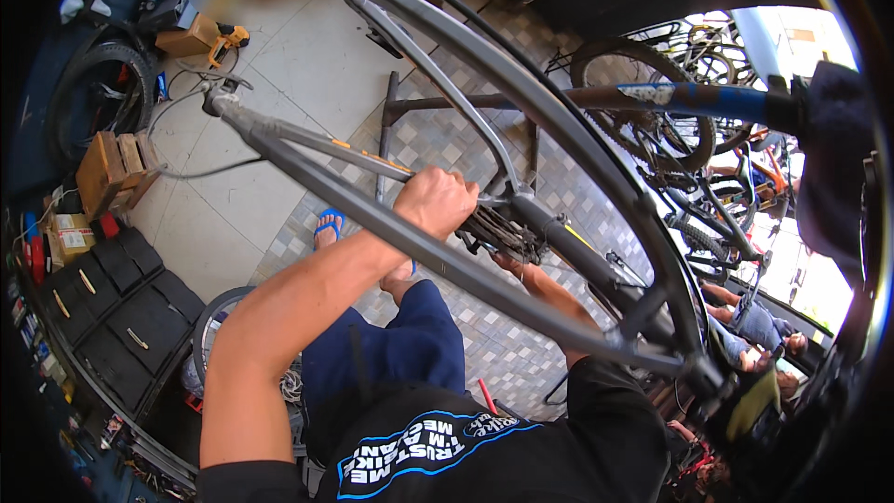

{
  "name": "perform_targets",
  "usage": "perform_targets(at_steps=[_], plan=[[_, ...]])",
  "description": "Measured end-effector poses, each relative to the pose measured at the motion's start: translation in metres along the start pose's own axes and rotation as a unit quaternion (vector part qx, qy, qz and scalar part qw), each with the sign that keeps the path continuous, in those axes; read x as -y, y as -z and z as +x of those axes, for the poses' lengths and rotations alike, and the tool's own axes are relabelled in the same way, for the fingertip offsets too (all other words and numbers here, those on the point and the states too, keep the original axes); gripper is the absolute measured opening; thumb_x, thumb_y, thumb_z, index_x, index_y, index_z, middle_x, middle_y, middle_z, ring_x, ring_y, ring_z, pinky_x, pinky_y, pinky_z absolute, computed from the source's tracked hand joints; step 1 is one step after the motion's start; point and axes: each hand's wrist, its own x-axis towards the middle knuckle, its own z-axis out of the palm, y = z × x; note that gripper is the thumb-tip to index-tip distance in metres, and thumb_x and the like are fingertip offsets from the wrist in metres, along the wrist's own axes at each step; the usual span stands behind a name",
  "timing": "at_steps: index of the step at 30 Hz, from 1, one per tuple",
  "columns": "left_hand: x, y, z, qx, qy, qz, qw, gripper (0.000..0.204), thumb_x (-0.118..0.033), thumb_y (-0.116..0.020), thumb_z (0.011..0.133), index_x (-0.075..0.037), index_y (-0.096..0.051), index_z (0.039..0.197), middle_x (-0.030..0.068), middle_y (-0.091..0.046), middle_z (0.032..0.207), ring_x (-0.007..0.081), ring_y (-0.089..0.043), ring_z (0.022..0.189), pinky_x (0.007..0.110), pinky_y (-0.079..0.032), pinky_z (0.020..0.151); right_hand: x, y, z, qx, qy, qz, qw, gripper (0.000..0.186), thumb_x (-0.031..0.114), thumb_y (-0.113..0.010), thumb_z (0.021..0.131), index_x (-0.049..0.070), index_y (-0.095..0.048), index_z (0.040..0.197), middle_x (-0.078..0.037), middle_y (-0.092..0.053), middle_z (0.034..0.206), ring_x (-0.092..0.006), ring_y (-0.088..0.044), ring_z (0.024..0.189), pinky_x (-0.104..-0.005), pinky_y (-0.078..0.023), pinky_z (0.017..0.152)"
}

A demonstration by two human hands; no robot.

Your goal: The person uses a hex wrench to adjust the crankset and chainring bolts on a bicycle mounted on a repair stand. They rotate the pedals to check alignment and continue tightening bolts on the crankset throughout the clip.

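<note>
A grey bicycle frame (372,224) hangs in front of me, without wheels, its tubes crossing the view. Dark toothed chainrings (510,235) sit near the joint of its tubes. My left hand (436,203) is closed in a fist just above and left of these rings, its forearm passing the frame's lower tube. What the fist holds, if anything, is hidden. Below the rings is my right hand (509,264), mostly covered by them and the frame, so its fingers do not show. A thin cable (209,172) loops off the frame's left end.
A stand with a long dark tube (689,98) reaches across behind the frame. Several bicycles (643,102) crowd the right, with seated people (745,326) beyond. At left are a wooden crate (112,172), a tire (102,93), a yellow tool (226,45) and a black case (130,317).
</note>
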Motion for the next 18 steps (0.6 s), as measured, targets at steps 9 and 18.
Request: perform_targets(at_steps=[9,18], plan=[[0.008,-0.007,-0.007,-0.025,-0.049,0.038,0.998,0.029,-0.015,-0.075,0.076,-0.008,-0.062,0.102,0.0129,-0.073,0.088,0.0288,-0.076,0.081,0.039,-0.059,0.068,-0.009,0.056,-0.076,-0.009,-0.094,0.047,0.994,0.028,0.031,-0.065,0.096,0.004,-0.065,0.088,-0.023,-0.066,0.085,-0.0463,-0.063,0.085,-0.054,-0.048,0.072],[-0.005,0.02,-0.003,0.086,-0.005,0.056,0.995,0.053,-0.016,-0.082,0.072,-0.01,-0.065,0.121,0.0092,-0.076,0.107,0.0269,-0.074,0.101,0.043,-0.058,0.081,0.151,0.209,-0.158,0.148,-0.202,-0.011,0.968,0.033,0.039,-0.056,0.103,0.012,-0.061,0.122,-0.022,-0.073,0.094,-0.0455,-0.068,0.089,-0.0558,-0.052,0.075]])
